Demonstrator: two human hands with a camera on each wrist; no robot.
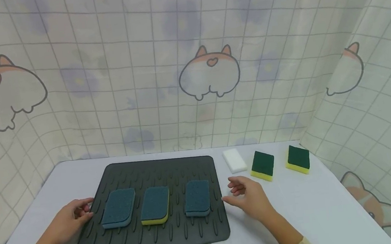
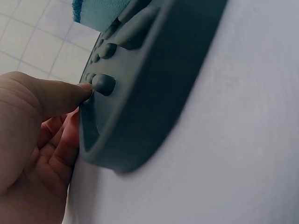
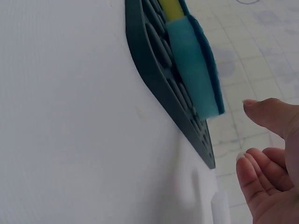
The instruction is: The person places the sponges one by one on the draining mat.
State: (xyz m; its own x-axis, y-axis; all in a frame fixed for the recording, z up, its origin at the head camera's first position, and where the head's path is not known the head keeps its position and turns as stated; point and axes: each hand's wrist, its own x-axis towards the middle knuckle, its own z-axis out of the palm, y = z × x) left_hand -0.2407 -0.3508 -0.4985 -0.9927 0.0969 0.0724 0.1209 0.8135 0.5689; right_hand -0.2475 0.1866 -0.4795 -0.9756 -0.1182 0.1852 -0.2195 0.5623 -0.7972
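Note:
A dark silicone drying mat point(image 1: 177, 239) with raised ridges and a spout at its front lies flat. Three sponges with dark blue-green scouring tops rest on it: a blue sponge point(image 1: 118, 208) at left, a yellow-bottomed sponge point(image 1: 155, 205) in the middle, and another blue sponge point(image 1: 197, 199) at right. My left hand point(image 1: 69, 221) pinches the mat's left edge; the left wrist view shows the thumb point(image 2: 70, 95) over the rim and curled fingers beside it. By the mat's right edge, my right hand point(image 1: 248, 199) is held with thumb and bent fingers point(image 3: 261, 170) apart, nothing between them.
Behind my right hand lie a white sponge point(image 1: 235, 160) and two green-and-yellow sponges, one nearer point(image 1: 262, 165) and one farther right point(image 1: 298, 159). All stand on a white table point(image 1: 303, 210). A patterned curtain point(image 1: 143, 63) encloses the back and sides.

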